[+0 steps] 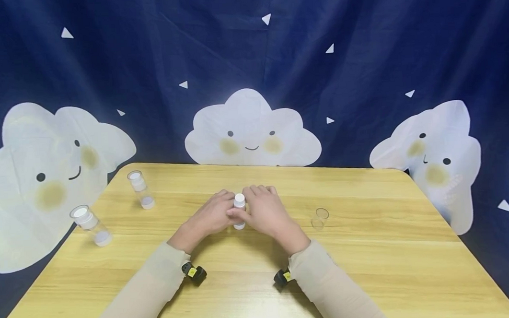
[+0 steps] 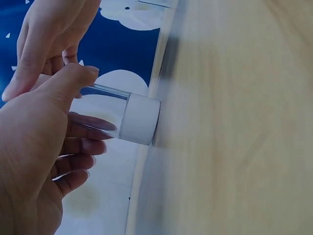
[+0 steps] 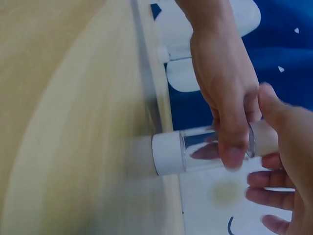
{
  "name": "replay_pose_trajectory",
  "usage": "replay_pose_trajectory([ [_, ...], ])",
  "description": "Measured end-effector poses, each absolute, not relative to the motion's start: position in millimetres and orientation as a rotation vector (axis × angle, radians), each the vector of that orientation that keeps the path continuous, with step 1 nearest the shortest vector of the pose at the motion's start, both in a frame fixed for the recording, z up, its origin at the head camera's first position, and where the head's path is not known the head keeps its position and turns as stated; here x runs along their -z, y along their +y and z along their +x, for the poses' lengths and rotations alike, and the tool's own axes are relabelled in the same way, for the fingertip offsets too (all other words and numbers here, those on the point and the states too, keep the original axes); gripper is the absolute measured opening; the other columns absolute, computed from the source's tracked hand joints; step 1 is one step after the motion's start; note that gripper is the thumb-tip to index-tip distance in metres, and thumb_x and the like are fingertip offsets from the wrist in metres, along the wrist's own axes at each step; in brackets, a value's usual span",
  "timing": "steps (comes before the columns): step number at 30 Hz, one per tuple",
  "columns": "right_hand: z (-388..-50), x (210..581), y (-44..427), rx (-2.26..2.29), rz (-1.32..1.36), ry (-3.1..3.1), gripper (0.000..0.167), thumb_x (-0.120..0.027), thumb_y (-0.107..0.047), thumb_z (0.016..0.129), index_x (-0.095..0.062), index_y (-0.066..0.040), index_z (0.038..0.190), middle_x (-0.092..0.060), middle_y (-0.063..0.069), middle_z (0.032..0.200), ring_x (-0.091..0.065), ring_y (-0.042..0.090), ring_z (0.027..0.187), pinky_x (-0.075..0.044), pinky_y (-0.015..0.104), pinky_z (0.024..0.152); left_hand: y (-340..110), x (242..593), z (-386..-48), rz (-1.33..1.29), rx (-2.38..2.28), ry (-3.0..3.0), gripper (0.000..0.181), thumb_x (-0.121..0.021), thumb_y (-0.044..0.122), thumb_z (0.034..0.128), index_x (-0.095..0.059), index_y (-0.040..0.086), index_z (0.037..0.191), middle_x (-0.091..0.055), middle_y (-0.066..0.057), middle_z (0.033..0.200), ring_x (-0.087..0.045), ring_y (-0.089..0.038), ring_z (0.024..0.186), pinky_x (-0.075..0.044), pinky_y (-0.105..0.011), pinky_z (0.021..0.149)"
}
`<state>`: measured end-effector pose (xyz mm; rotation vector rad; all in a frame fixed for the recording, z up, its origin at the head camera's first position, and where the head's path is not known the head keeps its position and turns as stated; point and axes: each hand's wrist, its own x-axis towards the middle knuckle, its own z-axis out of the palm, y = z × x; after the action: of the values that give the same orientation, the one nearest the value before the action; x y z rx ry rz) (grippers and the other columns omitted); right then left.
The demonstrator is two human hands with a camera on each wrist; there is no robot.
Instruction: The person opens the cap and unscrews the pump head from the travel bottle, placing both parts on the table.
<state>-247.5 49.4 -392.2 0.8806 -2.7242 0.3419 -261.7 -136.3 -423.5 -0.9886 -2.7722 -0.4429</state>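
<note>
A small clear bottle (image 1: 239,224) with a white base and white top stands upright between both hands. The left hand (image 1: 216,213) grips its clear body, thumb on one side and fingers on the other in the left wrist view. From the right, the right hand (image 1: 263,211) curls round the upper part, its thumb crossing the front just below the white top. In the right wrist view the white base (image 3: 167,153) is at or very near the tabletop. The hands hide part of the bottle's middle.
On the table's left stand two similar bottles, one nearer (image 1: 102,237) and one farther back (image 1: 147,202), each under a clear cover. A loose clear cap (image 1: 320,219) lies right of the hands. A blue curtain (image 1: 248,49) with clouds hangs behind the wooden table (image 1: 372,268).
</note>
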Motion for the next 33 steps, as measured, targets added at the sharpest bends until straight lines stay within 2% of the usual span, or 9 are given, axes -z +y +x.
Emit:
replay_pose_trajectory([
  [4,-245.8,393.7,45.7,-0.309,0.838,-2.692,0.053,-0.042,-0.069,0.093,-0.050,-0.016,0.086,-0.047,-0.005,0.081,-0.050,0.018,0.082,-0.037,0.040,0.087,-136.9,423.5,-261.0,-0.986,0.425,-2.761,0.036,-0.069,0.043,0.0873,-0.068,0.010,0.103,-0.059,0.000,0.099,-0.050,-0.020,0.096,-0.044,-0.037,0.091],
  [8,-247.7,395.5,45.9,-0.408,0.875,-2.668,0.047,-0.047,-0.061,0.095,-0.052,-0.016,0.083,-0.049,-0.005,0.079,-0.050,0.017,0.081,-0.038,0.037,0.084,-136.3,422.7,-261.0,-0.962,0.496,-2.799,0.037,-0.071,0.044,0.0861,-0.069,0.013,0.107,-0.060,0.003,0.098,-0.049,-0.016,0.094,-0.044,-0.035,0.089],
  [13,-254.0,394.9,49.9,-0.599,0.985,-2.655,0.038,-0.054,-0.052,0.096,-0.051,-0.017,0.081,-0.057,-0.001,0.077,-0.047,0.013,0.074,-0.038,0.033,0.082,-136.0,423.4,-264.3,-0.970,0.600,-2.836,0.040,-0.072,0.041,0.0862,-0.068,0.014,0.115,-0.064,0.005,0.104,-0.052,-0.015,0.098,-0.042,-0.036,0.095],
  [16,-257.0,392.3,53.7,-0.645,1.050,-2.669,0.033,-0.056,-0.050,0.096,-0.051,-0.020,0.083,-0.057,-0.005,0.080,-0.048,0.012,0.076,-0.038,0.032,0.083,-136.0,425.1,-266.5,-0.987,0.626,-2.849,0.040,-0.072,0.039,0.0869,-0.067,0.013,0.118,-0.066,0.004,0.107,-0.053,-0.015,0.098,-0.041,-0.038,0.099],
  [19,-258.3,390.6,56.7,-0.642,1.077,-2.691,0.031,-0.055,-0.050,0.097,-0.053,-0.021,0.088,-0.057,-0.009,0.085,-0.051,0.010,0.082,-0.037,0.031,0.086,-134.9,425.0,-265.9,-0.968,0.590,-2.869,0.038,-0.071,0.041,0.0878,-0.068,0.014,0.113,-0.066,0.003,0.106,-0.053,-0.016,0.098,-0.042,-0.037,0.097],
  [24,-256.6,387.7,59.0,-0.636,1.059,-2.739,0.034,-0.052,-0.050,0.098,-0.054,-0.016,0.097,-0.061,0.000,0.099,-0.052,0.015,0.090,-0.038,0.034,0.087,-132.4,418.7,-259.4,-0.875,0.397,-2.880,0.043,-0.067,0.048,0.0896,-0.066,0.009,0.108,-0.062,-0.002,0.101,-0.052,-0.021,0.097,-0.045,-0.037,0.090],
  [27,-255.7,386.6,59.1,-0.636,1.052,-2.756,0.034,-0.052,-0.048,0.099,-0.055,-0.014,0.099,-0.062,0.006,0.104,-0.053,0.018,0.092,-0.039,0.035,0.086,-132.1,416.1,-256.0,-0.841,0.275,-2.857,0.049,-0.065,0.050,0.0904,-0.062,0.005,0.111,-0.059,-0.004,0.100,-0.051,-0.022,0.095,-0.046,-0.038,0.089],
  [33,-253.5,385.5,57.9,-0.595,1.024,-2.763,0.037,-0.051,-0.048,0.099,-0.059,-0.012,0.105,-0.062,0.003,0.107,-0.054,0.019,0.099,-0.040,0.035,0.087,-133.1,416.9,-253.3,-0.834,0.169,-2.799,0.052,-0.064,0.050,0.0906,-0.061,0.002,0.110,-0.059,-0.006,0.098,-0.052,-0.024,0.094,-0.047,-0.038,0.086],
])
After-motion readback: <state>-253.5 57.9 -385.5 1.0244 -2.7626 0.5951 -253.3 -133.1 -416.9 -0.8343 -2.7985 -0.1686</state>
